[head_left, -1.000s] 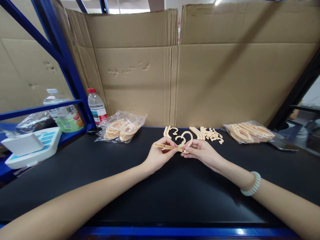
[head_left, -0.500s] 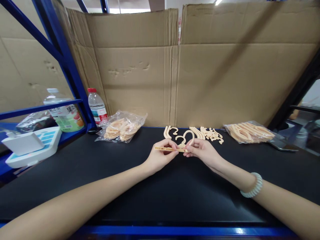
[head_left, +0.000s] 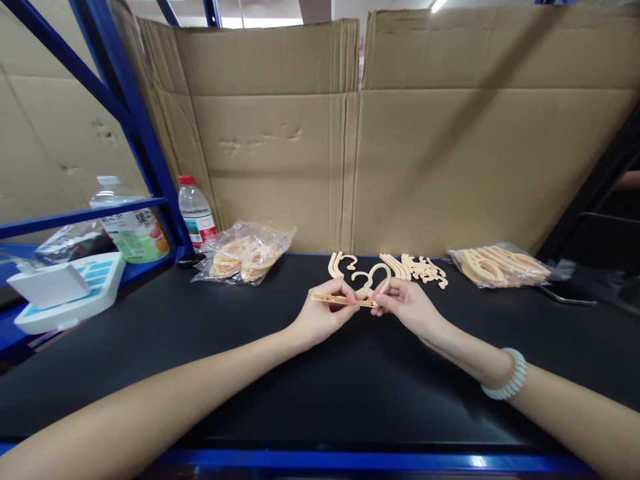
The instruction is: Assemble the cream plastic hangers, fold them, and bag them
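Watching through the head camera, I had the left hand (head_left: 323, 313) pinched almost to nothing, thumb against fingertips, on a thin pale bar (head_left: 327, 299) with small holes in its edge. The bar lay nearly level in front of me, above the table (head_left: 350, 387), its far end pointing to 9 o'clock. The right hand (head_left: 405, 300) was pinched just as tight at the bar's 3 o'clock end, around the foot of a big pale hook (head_left: 382, 267). My fingers covered that foot, so I can't tell if it was seated in the bar. A smaller curved piece (head_left: 361, 276) poked up behind; whether I held it or it sat on the table, no idea, its lower part was lost behind the fingers.

Taking the hands as the clock centre: curved strips (head_left: 334, 265) at about 11, more strips (head_left: 395, 267) at 1, and a jumble of little pieces (head_left: 426, 270) at 2, too small and overlapped to count. The bagged parts (head_left: 245, 259) between 9 and 10 and the other bag (head_left: 500, 263) between 2 and 3 were blurry under crinkled plastic. At 3, a flat grey object (head_left: 573, 298) was half hidden by that second bag. Both forearms got cut off by the frame.
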`<state>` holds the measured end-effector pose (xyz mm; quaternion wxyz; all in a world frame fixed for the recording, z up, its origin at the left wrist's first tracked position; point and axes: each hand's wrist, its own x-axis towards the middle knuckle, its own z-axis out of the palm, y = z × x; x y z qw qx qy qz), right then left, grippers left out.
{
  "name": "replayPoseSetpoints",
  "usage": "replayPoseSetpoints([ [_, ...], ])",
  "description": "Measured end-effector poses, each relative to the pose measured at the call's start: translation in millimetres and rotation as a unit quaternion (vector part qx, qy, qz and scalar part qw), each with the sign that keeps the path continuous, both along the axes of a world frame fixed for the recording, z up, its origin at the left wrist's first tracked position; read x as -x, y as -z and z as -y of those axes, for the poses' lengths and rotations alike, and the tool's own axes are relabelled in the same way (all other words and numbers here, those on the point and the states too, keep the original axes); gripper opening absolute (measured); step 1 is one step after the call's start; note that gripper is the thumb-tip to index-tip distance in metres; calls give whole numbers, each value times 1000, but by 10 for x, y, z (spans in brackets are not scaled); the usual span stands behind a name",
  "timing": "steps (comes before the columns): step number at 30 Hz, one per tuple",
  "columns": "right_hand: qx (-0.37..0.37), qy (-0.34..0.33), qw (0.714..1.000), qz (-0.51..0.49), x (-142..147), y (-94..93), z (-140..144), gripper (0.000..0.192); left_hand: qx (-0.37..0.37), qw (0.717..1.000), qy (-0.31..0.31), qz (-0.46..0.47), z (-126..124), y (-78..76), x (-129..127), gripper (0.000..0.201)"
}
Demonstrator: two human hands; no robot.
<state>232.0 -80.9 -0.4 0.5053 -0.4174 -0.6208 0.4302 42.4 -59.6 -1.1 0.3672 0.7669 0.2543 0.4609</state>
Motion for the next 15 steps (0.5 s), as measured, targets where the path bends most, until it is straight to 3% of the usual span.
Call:
replayPoseSetpoints([
  [9,-22,15,1000,7,11,18,-3,21,34,999,10,5,0,25,-3,17],
  [15,-9,11,1000,-21,18,25,-5,32,85,996,2,16,-3,39,-20,22],
])
